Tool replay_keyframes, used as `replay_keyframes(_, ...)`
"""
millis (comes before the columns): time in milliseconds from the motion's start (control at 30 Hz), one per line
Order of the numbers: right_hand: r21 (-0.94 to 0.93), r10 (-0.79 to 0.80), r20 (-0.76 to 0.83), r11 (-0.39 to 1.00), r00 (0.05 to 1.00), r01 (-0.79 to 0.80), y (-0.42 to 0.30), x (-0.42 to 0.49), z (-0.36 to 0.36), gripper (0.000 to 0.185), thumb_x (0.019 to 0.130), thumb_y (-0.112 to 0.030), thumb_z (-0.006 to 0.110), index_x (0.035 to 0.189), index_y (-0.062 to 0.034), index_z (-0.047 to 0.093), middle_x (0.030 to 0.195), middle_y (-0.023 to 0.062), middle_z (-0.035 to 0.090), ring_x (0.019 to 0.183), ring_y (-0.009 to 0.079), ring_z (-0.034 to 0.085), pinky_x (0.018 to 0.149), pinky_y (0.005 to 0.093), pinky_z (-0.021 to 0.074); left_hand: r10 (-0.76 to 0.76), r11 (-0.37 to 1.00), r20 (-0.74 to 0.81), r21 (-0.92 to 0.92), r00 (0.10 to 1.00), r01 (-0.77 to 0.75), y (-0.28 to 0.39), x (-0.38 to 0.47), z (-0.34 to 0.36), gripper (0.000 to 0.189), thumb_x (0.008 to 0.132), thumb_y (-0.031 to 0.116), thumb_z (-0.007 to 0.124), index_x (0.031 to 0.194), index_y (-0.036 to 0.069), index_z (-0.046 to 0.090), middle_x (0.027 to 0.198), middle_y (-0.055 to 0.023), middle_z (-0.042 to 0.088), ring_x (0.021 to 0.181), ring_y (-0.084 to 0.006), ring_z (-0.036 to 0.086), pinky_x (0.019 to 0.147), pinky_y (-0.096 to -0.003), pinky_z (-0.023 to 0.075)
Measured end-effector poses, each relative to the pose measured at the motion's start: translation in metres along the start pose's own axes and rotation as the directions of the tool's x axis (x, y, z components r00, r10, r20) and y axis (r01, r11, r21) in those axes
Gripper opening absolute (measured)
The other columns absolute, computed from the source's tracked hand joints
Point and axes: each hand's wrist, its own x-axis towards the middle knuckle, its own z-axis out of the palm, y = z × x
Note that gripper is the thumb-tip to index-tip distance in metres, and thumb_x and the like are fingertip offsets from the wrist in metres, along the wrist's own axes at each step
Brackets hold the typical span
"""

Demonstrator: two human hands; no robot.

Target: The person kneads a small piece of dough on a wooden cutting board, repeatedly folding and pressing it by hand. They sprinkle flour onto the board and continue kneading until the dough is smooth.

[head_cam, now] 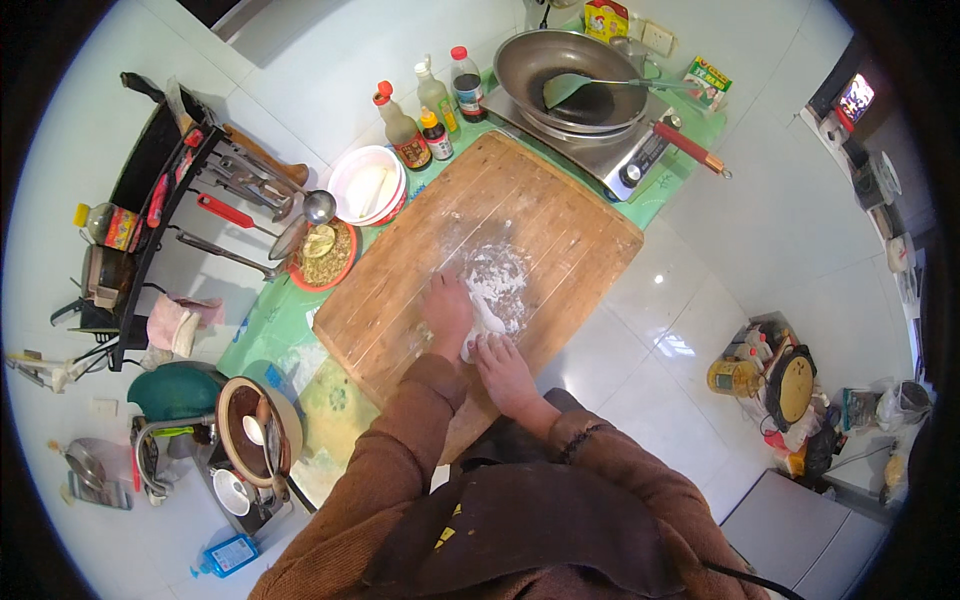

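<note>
A floury strip of white dough [486, 321] lies on a large wooden board [555, 202], partly hidden by my hands. My left hand [448, 309] is slightly blurred and rests against the dough's left side, its fingers pointing away from me. Whether those fingers grip the dough is unclear. At the dough's near end, my right hand [501, 367] holds it, with fingertips on top and thumb at the left edge. Loose white flour [499, 274] is scattered on the board just beyond the dough.
Beyond the board stand a white bowl [367, 169], sauce bottles [409, 139] and a wok [525, 64] with a spatula [566, 88] on a steel cooker [630, 169]. An orange-rimmed bowl [326, 274] sits left, below hanging ladles [320, 206]. A beige pot [289, 427] is by the tap [150, 450].
</note>
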Motion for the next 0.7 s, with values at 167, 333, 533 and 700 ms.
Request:
replay_keyframes(167,0.037,-0.001,-0.013,0.999,1.0,0.002,0.003,0.0,-0.001,0.06,0.091,-0.017,0.051,0.146,0.0051,0.044,0.144,0.0216,0.048,0.132,0.0393,0.047,0.117,0.0524,0.0337,0.022,1.0,-0.036,0.017,0.999,-0.021,-0.002,0.029,0.005,0.026,0.099,0.034,0.055,0.106,0.009,0.058,0.106,-0.0157,0.065,0.091,-0.0362,0.068,0.079,-0.0534,0.0503)
replay_keyframes(333,0.06,0.004,-0.033,0.998,0.999,-0.002,0.003,0.001,0.001,0.059,0.09,-0.017,0.051,0.144,0.0058,0.046,0.141,0.0216,0.049,0.131,0.039,0.049,0.117,0.0519,0.0355,0.063,0.997,-0.011,0.05,0.998,-0.062,-0.003,0.059,0.008,0.026,0.099,0.033,0.054,0.106,0.009,0.059,0.103,-0.0162,0.067,0.092,-0.0361,0.068,0.076,-0.0538,0.0505)
replay_keyframes(533,0.081,0.005,-0.056,0.997,0.998,-0.001,0.005,0.005,0.001,0.059,0.09,-0.017,0.05,0.144,0.0066,0.046,0.14,0.021,0.05,0.13,0.0376,0.049,0.116,0.0511,0.0365,0.003,0.999,0.017,0.047,1.0,-0.004,-0.004,0.083,0.014,0.03,0.1,0.036,0.052,0.106,0.008,0.061,0.09,-0.0149,0.072,0.077,-0.0377,0.07,0.07,-0.0545,0.0513)
replay_keyframes(700,0.028,-0.012,-0.051,1.0,0.999,0.013,0.004,0.006,-0.001,0.058,0.092,-0.017,0.049,0.145,0.0066,0.045,0.139,0.0207,0.05,0.129,0.0373,0.049,0.116,0.0499,0.0365,-0.074,0.997,0.065,-0.014,0.995,0.075,-0.004,0.084,0.013,0.036,0.103,0.039,0.045,0.101,0.007,0.063,0.088,-0.0198,0.072,0.079,-0.0409,0.07,0.071,-0.0564,0.0515)
